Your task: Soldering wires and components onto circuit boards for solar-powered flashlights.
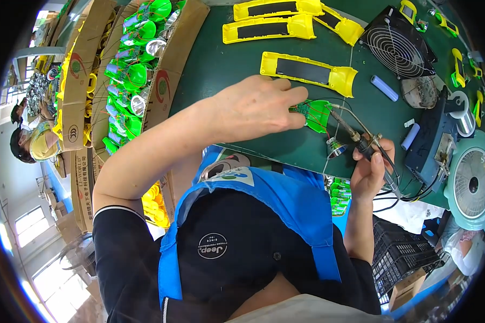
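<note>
Fingers of the left hand (256, 110) are pinching a green circuit board (315, 114); beside them, the right hand (373, 167) is gripping a soldering iron (355, 137), tip angling toward the board.

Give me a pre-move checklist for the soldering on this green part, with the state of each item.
1. Left hand pins the green part to the table: ok.
2. Right hand grips the soldering iron: ok.
3. Iron tip at the green part's edge: ok; exact contact cannot tell.
4. Left fingertips away from the tip: not ok, they lie close.
5. Wires on the part seated: cannot tell.
6. Small silver reflector beside the iron out of its path: not ok, it sits right under the shaft.
</note>
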Demonstrator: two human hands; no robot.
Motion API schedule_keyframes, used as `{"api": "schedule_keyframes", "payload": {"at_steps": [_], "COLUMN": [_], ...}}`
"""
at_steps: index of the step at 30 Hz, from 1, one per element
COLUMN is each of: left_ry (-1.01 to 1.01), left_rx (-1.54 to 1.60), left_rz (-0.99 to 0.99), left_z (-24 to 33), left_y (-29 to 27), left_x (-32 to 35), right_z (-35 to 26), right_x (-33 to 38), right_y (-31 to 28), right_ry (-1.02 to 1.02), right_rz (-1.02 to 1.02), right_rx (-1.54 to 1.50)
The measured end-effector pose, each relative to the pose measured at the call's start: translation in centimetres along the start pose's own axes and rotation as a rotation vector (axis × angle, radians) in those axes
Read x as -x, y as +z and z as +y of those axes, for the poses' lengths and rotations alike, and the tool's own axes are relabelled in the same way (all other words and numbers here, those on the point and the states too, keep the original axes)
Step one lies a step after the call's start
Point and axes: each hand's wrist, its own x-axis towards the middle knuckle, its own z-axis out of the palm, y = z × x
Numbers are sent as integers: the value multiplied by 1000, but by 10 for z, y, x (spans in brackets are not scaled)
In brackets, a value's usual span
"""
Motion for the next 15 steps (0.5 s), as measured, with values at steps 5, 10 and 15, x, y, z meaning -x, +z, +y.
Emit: {"api": "schedule_keyframes", "payload": {"at_steps": [5,10,15], "left_ry": [-135,-278,-416], "left_rx": [223,422,589], "left_rz": [74,413,622], "left_z": [-10,3,24], "left_y": [4,23,43], "left_x": [3,3,-6], "right_z": [4,10,8], "right_x": [-1,-3,0], "right_y": [14,39,44], "right_ry": [-80,-93,-45], "right_rz": [11,-15,-71], "right_rx": [23,177,240]}}
